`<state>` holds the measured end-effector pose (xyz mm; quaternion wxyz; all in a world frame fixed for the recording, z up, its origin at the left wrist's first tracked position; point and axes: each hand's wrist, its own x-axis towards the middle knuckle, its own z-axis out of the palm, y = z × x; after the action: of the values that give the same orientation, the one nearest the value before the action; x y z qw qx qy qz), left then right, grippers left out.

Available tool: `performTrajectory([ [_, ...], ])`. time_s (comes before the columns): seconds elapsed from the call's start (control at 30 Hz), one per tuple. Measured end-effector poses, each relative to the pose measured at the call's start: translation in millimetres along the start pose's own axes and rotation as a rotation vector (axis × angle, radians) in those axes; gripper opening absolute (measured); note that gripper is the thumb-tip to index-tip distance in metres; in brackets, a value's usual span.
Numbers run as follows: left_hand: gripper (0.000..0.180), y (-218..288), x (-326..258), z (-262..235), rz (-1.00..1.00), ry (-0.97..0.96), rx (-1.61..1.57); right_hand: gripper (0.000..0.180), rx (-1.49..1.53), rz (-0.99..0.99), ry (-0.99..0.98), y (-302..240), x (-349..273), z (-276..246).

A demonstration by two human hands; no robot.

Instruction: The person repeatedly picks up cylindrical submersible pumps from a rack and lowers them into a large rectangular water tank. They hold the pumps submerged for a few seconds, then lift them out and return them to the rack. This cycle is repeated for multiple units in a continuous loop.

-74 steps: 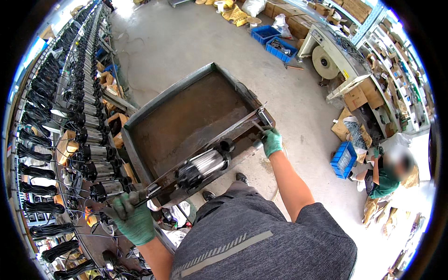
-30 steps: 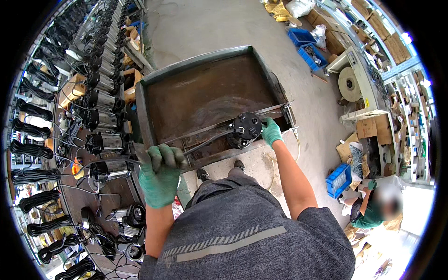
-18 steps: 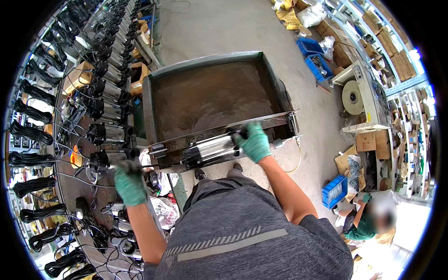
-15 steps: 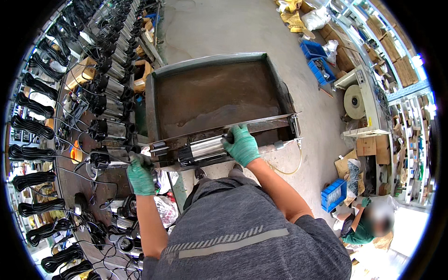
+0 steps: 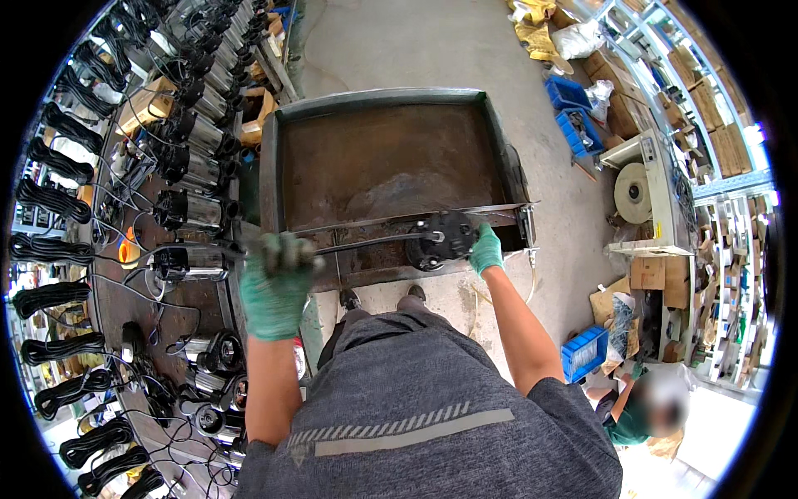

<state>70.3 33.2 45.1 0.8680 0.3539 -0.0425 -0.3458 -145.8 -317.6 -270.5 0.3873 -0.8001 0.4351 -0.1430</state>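
Rusty brown steel fills the middle of my view: a shallow metal tray cart (image 5: 391,162) with raised grey rims, standing on the concrete floor (image 5: 416,41) straight ahead of me. My left hand (image 5: 274,283), in a green glove, has its fingers (image 5: 278,249) wrapped tight around a long dark pump body (image 5: 366,243) at its near-left end, over the tray's front corner. My right hand (image 5: 486,249), also gloved green, presses against the round black end cap (image 5: 440,239) of that same pump, its fingers curled on the cap's rim; the pump lies crosswise along the tray's front edge. To my left runs a curved counter (image 5: 116,333) crowded with more silver and black pumps (image 5: 187,170) in rows, with coiled black cables (image 5: 50,200) hanging along its outer side and a brown cardboard box (image 5: 145,104) among them. To my right, blue plastic crates (image 5: 573,116) sit on the floor, another blue crate (image 5: 586,353) lies nearer, and a grey machine with a pale round reel (image 5: 636,191) stands beside stacked brown cartons (image 5: 648,270). A person in a green top (image 5: 636,420) crouches at the lower right, well apart from me.
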Motion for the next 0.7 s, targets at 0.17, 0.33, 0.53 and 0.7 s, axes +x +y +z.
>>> performTrajectory([
  [0.17,0.056,-7,12,1,0.002,-0.066,-0.013,0.021,0.272,0.123,-0.013,40,11,26],
  [0.33,0.056,-4,2,-10,0.014,-0.055,-0.142,0.035,0.018,-0.217,0.032,22,-3,16],
  [0.53,0.057,-10,-1,-11,0.055,-0.061,-0.121,0.038,0.809,0.153,-0.411,18,23,6],
  [0.7,0.061,14,-26,-20,0.210,0.063,0.134,0.036,0.743,0.131,-0.473,-11,24,9],
])
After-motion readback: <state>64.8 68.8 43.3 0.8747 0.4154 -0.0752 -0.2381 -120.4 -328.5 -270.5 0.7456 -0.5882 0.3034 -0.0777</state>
